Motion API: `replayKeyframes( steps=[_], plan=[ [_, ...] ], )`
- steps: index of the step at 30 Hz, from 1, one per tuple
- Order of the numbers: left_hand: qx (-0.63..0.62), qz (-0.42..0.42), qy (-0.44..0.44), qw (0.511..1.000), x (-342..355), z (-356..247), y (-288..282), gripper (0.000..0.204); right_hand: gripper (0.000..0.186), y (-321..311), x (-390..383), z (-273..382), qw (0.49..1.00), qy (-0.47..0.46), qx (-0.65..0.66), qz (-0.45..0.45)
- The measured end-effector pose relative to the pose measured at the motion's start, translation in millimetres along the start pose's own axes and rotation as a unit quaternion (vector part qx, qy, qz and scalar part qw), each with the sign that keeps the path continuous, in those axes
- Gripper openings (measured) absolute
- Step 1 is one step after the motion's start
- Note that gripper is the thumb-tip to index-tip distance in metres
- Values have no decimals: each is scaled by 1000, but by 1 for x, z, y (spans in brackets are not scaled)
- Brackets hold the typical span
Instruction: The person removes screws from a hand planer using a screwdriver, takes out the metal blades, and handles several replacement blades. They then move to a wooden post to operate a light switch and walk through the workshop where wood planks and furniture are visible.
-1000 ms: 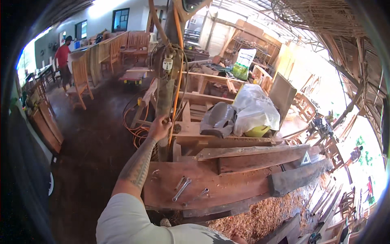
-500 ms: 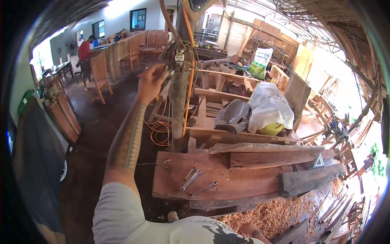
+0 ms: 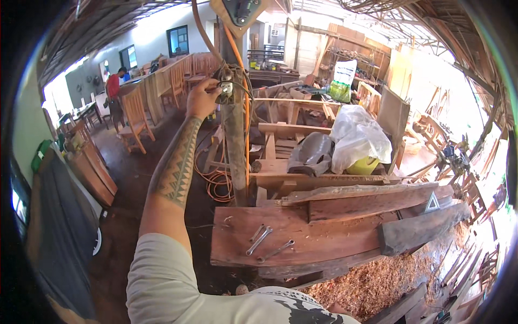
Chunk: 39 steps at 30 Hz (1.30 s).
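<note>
My left hand (image 3: pixel 203 96) is raised at a white power outlet (image 3: pixel 226 88) tied with cables to a wooden post (image 3: pixel 233 151). Its fingers are pinched at the outlet's left side, on something small that I cannot make out. An orange hose or cord (image 3: pixel 247 151) runs down the post. Only a sliver of my right hand (image 3: pixel 337 308) shows at the lower edge, fingers hidden behind my shirt. Below the post lies a broad reddish plank (image 3: pixel 324 232) with several metal wrenches (image 3: pixel 259 240) on it and a triangular square (image 3: pixel 432 201) at the right.
A person (image 3: pixel 113 89) in red stands among wooden chairs (image 3: pixel 135 119) at left. A plastic-covered bundle (image 3: pixel 359 135) and sack (image 3: pixel 342 81) rest on timber frames behind the plank. Coiled hose (image 3: pixel 216 183) lies by the post's foot. Wood shavings (image 3: pixel 377 270) cover the lower right.
My left hand has risen from lower on the post, past a spot just left of the outlet, to the outlet itself. The view has shifted, and the person in red is bent forward.
</note>
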<state>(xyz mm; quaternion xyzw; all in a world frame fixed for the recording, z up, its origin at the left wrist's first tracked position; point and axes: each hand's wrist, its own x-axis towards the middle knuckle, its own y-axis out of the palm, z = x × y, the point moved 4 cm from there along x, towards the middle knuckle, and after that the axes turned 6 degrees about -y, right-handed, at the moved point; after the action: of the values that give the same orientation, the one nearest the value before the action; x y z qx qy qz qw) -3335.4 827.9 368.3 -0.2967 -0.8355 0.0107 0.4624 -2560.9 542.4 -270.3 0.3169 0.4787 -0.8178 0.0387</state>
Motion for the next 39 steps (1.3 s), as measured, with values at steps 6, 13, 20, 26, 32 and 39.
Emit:
replayKeyframes(
  steps=[6,13,20,26,32,39],
  plan=[
    [17,12,-33,999,-2,-10,12,29,38,37,-48,-10,990,57,124,-17],
    [28,-21,-37,999,7,7,-2,29,35,-4,-8,-15,996,61,-16,65],
    [-57,2,-36,998,23,22,13,23,41,-21,9,-27,994,-23,-50,-98],
    [-91,27,-83,992,19,9,12,20,35,-35,0,-3,996,-11,-82,33],
    [-92,26,-105,990,28,7,4,19,29,-52,-17,9,983,145,89,62],
    [-12,33,-47,998,39,-6,25,16,35,8,-11,-17,999,12,-40,-6]
  ],
)
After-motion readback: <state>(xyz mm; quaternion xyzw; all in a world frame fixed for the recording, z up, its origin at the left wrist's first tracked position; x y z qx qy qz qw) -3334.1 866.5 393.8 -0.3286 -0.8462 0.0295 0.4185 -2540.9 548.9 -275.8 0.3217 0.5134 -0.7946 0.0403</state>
